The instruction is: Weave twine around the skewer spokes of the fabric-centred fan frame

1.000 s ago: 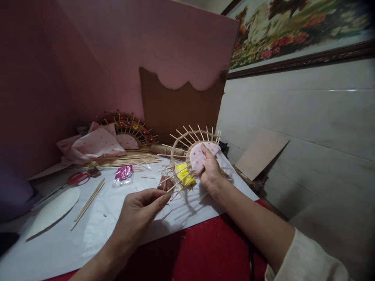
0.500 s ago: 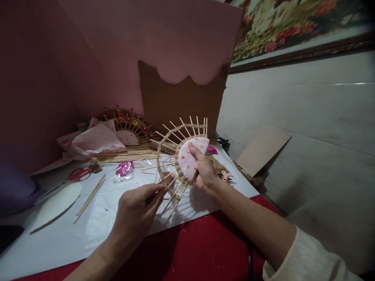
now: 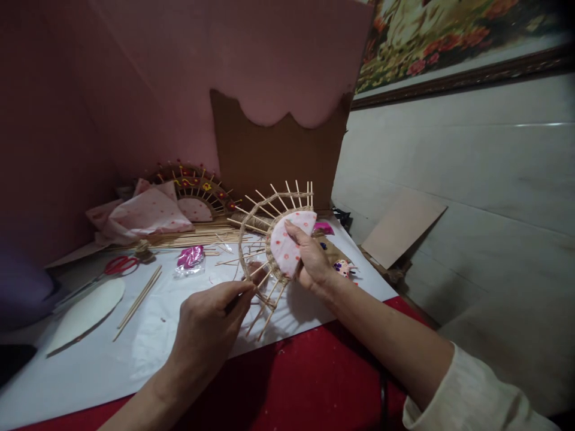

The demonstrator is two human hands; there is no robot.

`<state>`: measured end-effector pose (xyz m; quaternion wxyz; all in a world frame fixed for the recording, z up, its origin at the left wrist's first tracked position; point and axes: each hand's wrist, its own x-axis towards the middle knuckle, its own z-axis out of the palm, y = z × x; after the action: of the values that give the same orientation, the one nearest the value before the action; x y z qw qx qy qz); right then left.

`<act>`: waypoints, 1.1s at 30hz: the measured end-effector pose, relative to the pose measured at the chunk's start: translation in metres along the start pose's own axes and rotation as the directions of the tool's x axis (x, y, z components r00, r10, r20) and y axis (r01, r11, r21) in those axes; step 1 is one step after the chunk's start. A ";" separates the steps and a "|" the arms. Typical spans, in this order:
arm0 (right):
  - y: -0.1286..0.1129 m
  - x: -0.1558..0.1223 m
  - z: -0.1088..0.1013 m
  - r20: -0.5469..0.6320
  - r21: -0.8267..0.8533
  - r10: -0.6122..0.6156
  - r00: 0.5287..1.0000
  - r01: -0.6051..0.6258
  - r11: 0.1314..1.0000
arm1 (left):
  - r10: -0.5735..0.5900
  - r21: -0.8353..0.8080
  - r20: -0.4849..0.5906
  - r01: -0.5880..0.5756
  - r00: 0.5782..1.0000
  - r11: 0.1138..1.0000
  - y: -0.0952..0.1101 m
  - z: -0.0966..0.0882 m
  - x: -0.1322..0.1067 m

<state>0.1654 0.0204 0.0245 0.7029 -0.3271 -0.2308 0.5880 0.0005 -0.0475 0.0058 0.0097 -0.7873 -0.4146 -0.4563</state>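
Observation:
A half-round fan of thin wooden sticks [image 3: 287, 242] is held up over the table, its centre covered in pink fabric with red dots. Twine [image 3: 243, 239] is woven around the sticks in an outer arc and beside the fabric. My right hand [image 3: 317, 263] grips the straight side, thumb flat on the fabric and fingers behind, hidden. At the fan's lower left, my left hand [image 3: 211, 326] is closed, thumb and finger pinching the twine at the outer arc. The pinched spot itself is partly hidden by the fingertips.
Red scissors [image 3: 121, 265], a white oval piece [image 3: 87, 317], loose sticks [image 3: 138, 302] and a purple packet [image 3: 190, 258] lie on the white table cover [image 3: 148, 353]. A decorated fan [image 3: 195, 209], dotted cloth [image 3: 144, 212] and brown cardboard [image 3: 278, 155] stand behind.
The fan and my right hand have shifted slightly left, and the fan has turned a little. My left hand keeps its pinch in nearly the same place.

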 end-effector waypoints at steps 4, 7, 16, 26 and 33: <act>-0.003 0.002 -0.001 -0.035 0.029 0.070 0.997 -0.069 0.997 | 0.030 0.046 -0.027 -0.029 0.999 0.999 -0.002 -0.001 -0.001; -0.002 0.006 -0.005 -0.050 0.066 0.096 0.994 -0.092 0.994 | 0.094 0.071 -0.047 -0.090 0.995 0.993 -0.001 -0.002 0.000; 0.001 0.009 -0.008 -0.049 0.112 0.095 0.994 -0.089 0.990 | 0.258 0.169 -0.075 -0.243 0.963 0.955 0.002 -0.003 -0.003; -0.003 0.022 -0.014 -0.089 0.143 0.096 0.991 -0.083 0.986 | 0.443 0.352 0.034 -0.426 0.896 0.834 0.007 -0.006 -0.005; -0.013 0.015 -0.010 -0.049 0.136 0.168 0.985 -0.160 0.978 | 0.224 0.236 0.161 -0.258 0.961 0.937 0.005 0.000 -0.011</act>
<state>0.1839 0.0319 0.0265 0.6787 -0.3154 -0.1426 0.6477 0.0015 -0.0581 -0.0009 0.1393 -0.8526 -0.3698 -0.3418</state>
